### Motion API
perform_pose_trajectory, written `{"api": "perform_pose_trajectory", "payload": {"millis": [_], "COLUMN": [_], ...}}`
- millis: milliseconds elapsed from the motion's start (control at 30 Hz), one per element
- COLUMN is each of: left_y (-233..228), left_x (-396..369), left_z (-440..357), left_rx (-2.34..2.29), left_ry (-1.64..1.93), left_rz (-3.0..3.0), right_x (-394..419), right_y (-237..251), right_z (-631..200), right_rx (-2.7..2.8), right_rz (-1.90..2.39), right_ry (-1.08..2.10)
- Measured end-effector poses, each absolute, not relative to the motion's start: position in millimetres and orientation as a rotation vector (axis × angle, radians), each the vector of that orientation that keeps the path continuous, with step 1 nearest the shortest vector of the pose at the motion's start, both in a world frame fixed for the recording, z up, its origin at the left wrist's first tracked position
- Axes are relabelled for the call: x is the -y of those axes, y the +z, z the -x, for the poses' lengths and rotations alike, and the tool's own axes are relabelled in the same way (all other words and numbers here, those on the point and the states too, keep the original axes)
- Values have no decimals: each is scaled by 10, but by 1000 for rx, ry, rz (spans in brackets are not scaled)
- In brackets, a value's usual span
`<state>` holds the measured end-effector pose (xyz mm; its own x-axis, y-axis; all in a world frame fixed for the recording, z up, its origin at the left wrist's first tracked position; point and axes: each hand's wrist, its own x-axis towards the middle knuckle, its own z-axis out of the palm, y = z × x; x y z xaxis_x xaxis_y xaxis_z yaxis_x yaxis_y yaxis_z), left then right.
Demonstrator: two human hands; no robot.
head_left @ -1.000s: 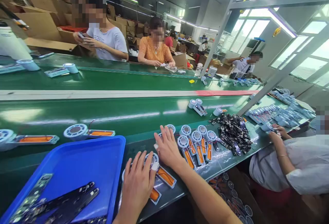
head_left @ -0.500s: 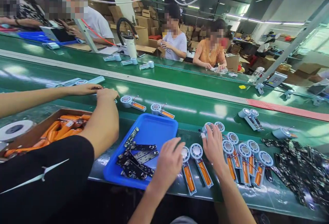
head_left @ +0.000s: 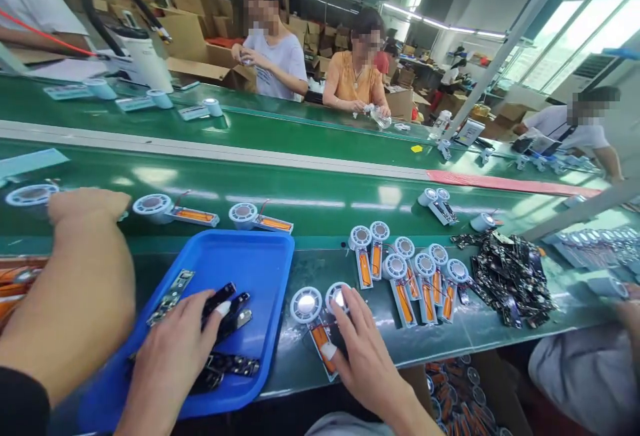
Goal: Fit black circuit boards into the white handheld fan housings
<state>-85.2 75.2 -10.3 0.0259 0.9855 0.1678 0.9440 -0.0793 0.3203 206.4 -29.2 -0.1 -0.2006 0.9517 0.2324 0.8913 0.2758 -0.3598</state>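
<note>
head view: left hand (head_left: 173, 349) reaching into blue tray (head_left: 260, 256), fingers spread over dark circuit boards (head_left: 227, 306) — touching one, not clearly pinched; grip not closed as far as visible. right hand (head_left: 363, 353) flat and released on green bench (head_left: 320, 259), fingertips resting on two fan units (head_left: 313, 309) with round white heads and orange battery handles, just right of the tray. judged progress: units under the right hand open, battery in, no board visible in them; row of seven similar units (head_left: 410, 269) waiting further right, so most of the batch probably left. more units (head_left: 215, 213) out on conveyor belt (head_left: 310, 189) beyond the tray. hard to make out: loose black pile (head_left: 510, 276) at right — contents unclear; co-worker's forearm (head_left: 75, 289) at left covers part of the bench; boards under the palm hidden; tray's near corner cut off.
</note>
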Motion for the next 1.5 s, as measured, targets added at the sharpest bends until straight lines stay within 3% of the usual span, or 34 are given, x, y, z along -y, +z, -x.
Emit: {"api": "perform_pose_trajectory", "payload": {"millis": [167,267,467,633,900,1167,1333,1500], "left_y": [149,180,95,33,-19,-20,-86,-104], "left_x": [-561,-387,-29,118,142,156,254,270], "left_z": [517,261,112,234,73,-92,-109,-171], "left_rx": [-1794,-1555,-1256,-1011,-1462,-1465,-1429,-1496], "left_ry": [1129,1306,1185,1128,812,917,814,856], "left_rz": [-1545,-1093,-603,-708,-1047,-1247,-969,-972], "right_x": [313,361,287,114,108,45,95,143], "right_y": [130,181,194,105,67,-3,-38,26], "right_z": [-2239,-2120,-1795,-1666,-1636,-1865,-1818,-1683], "right_rx": [1868,2019,2243,2299,2229,2275,2117,2049], "right_rz": [1583,1470,1645,1857,1764,1400,1557,1841], "right_ry": [128,176,224,207,184,117,266,222]}}
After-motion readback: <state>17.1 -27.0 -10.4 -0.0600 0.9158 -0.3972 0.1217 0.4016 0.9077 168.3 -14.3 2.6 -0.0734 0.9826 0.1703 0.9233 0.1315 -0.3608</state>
